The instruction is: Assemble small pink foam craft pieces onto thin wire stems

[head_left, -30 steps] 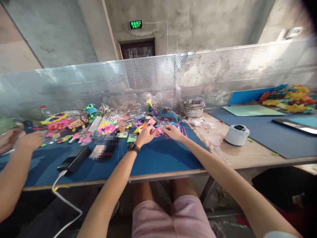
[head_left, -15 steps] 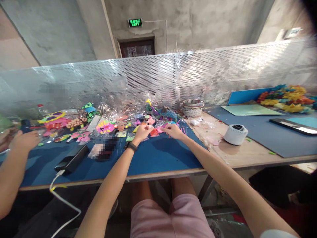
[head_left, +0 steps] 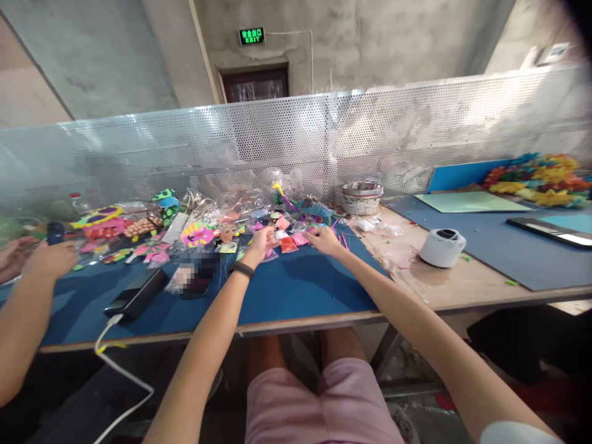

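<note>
My left hand [head_left: 261, 245], with a dark band on its wrist, is over small colourful packets at the middle of the blue mat [head_left: 296, 290]. Its fingers are bent together, and what they hold is too small to name. To its right, my right hand [head_left: 324, 239] pinches the edge of a pink packet [head_left: 300, 238]. A red packet [head_left: 287, 245] lies between the hands, and a small white piece [head_left: 280, 234] shows just behind it. The hands are apart.
Colourful clay figures [head_left: 197, 235] and clear wrappers spread across the left and back. A black power bank [head_left: 136, 296] with a white cable lies front left, near another person's hands [head_left: 50, 259]. A basket [head_left: 361, 198] and a white roll [head_left: 442, 248] stand at the right.
My left hand has moved left, away from the red packet, and the gap between my hands is wider. My right hand has barely moved.
</note>
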A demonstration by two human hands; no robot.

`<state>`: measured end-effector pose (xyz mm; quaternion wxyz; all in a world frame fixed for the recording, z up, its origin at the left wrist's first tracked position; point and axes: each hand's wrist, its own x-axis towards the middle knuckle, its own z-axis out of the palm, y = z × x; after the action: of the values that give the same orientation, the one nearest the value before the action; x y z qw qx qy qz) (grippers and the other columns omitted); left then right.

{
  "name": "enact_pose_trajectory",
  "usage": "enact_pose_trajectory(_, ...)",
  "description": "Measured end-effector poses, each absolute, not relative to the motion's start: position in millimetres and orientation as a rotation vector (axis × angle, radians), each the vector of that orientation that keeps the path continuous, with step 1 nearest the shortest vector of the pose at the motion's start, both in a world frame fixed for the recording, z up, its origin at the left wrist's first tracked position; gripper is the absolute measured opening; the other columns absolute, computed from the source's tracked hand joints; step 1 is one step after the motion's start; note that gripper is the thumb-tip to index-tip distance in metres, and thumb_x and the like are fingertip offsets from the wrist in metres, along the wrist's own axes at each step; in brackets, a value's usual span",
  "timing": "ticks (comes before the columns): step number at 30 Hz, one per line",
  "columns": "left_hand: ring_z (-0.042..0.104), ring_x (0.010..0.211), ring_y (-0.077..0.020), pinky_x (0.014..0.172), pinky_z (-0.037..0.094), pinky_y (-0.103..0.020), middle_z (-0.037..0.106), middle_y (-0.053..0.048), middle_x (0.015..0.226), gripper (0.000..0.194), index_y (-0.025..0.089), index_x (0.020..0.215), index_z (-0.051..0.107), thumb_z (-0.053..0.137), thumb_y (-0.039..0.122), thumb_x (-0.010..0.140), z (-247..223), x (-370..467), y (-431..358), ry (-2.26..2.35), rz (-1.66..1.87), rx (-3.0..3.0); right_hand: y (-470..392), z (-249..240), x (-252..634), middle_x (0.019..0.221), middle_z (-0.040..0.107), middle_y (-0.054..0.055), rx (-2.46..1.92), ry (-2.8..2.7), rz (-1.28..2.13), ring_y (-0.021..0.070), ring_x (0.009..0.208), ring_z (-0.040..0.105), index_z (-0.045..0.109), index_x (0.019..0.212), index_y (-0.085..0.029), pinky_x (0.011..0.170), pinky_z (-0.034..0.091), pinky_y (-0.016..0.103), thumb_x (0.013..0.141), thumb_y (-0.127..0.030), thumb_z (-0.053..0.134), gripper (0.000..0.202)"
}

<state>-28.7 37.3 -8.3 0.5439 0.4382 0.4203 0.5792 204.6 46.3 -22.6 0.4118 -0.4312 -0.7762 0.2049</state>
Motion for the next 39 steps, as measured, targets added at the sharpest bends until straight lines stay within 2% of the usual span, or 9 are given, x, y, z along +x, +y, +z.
enact_pose_trajectory(3, 0.025, 0.038, -0.0035, 0.064, 0.059, -0.031, 0.027, 0.011, 0.046, 0.035, 0.021, 0.061, 0.035, 0.065, 0.031, 0.076, -8.4, -25.7, 38.1, 1.013, 1.379, 0.974, 46.6, -21.6, 204.9, 0.044, 0.041, -0.002, -1.089, -1.952, 0.456, 0.0091, 0.045, 0.040, 0.042, 0.045, -0.018, 0.046, 0.026, 0.024, 0.088, -0.052, 0.052, 0.055)
enact_pose_trajectory(7, 0.030, 0.040, -0.0039, 0.066, 0.059, -0.030, 0.029, 0.010, 0.045, 0.033, 0.021, 0.059, 0.034, 0.063, 0.028, 0.076, -9.9, -30.8, 40.4, 1.003, 1.426, 0.926, 46.6, -23.3, 209.6, 0.049, 0.050, -0.001, -1.058, -1.920, 0.533, 0.0101, 0.048, 0.046, 0.051, 0.052, -0.017, 0.046, 0.031, 0.023, 0.088, -0.058, 0.053, 0.054)
enact_pose_trajectory(12, 0.033, 0.040, -0.0049, 0.063, 0.058, -0.028, 0.031, 0.009, 0.045, 0.036, 0.021, 0.057, 0.033, 0.062, 0.030, 0.077, -10.6, -36.8, 38.1, 0.965, 1.371, 0.975, 48.4, -29.0, 209.9, 0.065, 0.065, 0.001, -1.034, -1.804, 0.851, 0.0125, 0.056, 0.059, 0.062, 0.076, -0.018, 0.047, 0.044, 0.019, 0.082, -0.060, 0.064, 0.043)
enact_pose_trajectory(16, 0.030, 0.039, -0.0042, 0.062, 0.058, -0.029, 0.027, 0.011, 0.047, 0.036, 0.021, 0.061, 0.036, 0.069, 0.032, 0.073, -10.7, -31.9, 33.9, 0.952, 1.364, 1.032, 47.7, -29.7, 205.9, 0.088, 0.074, 0.006, -0.931, -1.792, 1.115, 0.0138, 0.069, 0.067, 0.065, 0.101, -0.020, 0.050, 0.051, 0.018, 0.085, -0.056, 0.065, 0.039)
enact_pose_trajectory(21, 0.026, 0.039, -0.0033, 0.056, 0.055, -0.026, 0.025, 0.012, 0.049, 0.040, 0.021, 0.064, 0.036, 0.073, 0.035, 0.071, -11.8, -29.8, 33.2, 0.970, 1.400, 1.107, 42.2, -26.4, 204.9, 0.090, 0.075, 0.006, -0.904, -1.884, 1.149, 0.0153, 0.076, 0.069, 0.072, 0.092, -0.019, 0.052, 0.053, 0.017, 0.086, -0.055, 0.064, 0.037)
enact_pose_trajectory(27, 0.020, 0.040, -0.0044, 0.046, 0.045, -0.020, 0.018, 0.011, 0.050, 0.049, 0.022, 0.062, 0.027, 0.068, 0.042, 0.080, -6.8, -27.6, 30.8, 0.844, 1.410, 1.066, 31.4, -24.4, 202.6, 0.091, 0.074, 0.007, -0.860, -2.019, 1.188, 0.0156, 0.081, 0.068, 0.076, 0.093, -0.018, 0.054, 0.054, 0.017, 0.084, -0.056, 0.066, 0.040)
enact_pose_trajectory(34, 0.026, 0.042, -0.0049, 0.059, 0.055, -0.027, 0.024, 0.010, 0.051, 0.051, 0.021, 0.061, 0.031, 0.069, 0.049, 0.081, -6.5, -25.0, 29.7, 0.794, 1.434, 1.070, 32.8, -25.1, 199.7, 0.092, 0.075, 0.007, -0.843, -1.944, 1.221, 0.0148, 0.078, 0.067, 0.075, 0.090, -0.017, 0.053, 0.053, 0.017, 0.083, -0.057, 0.067, 0.041)
enact_pose_trajectory(39, 0.032, 0.043, -0.0054, 0.066, 0.057, -0.030, 0.029, 0.009, 0.050, 0.049, 0.020, 0.060, 0.035, 0.069, 0.048, 0.082, -11.3, -27.7, 35.0, 0.806, 1.414, 1.044, 39.1, -27.7, 201.4, 0.091, 0.076, 0.007, -0.861, -1.847, 1.200, 0.0167, 0.080, 0.070, 0.072, 0.092, -0.018, 0.056, 0.055, 0.019, 0.086, -0.056, 0.065, 0.039)
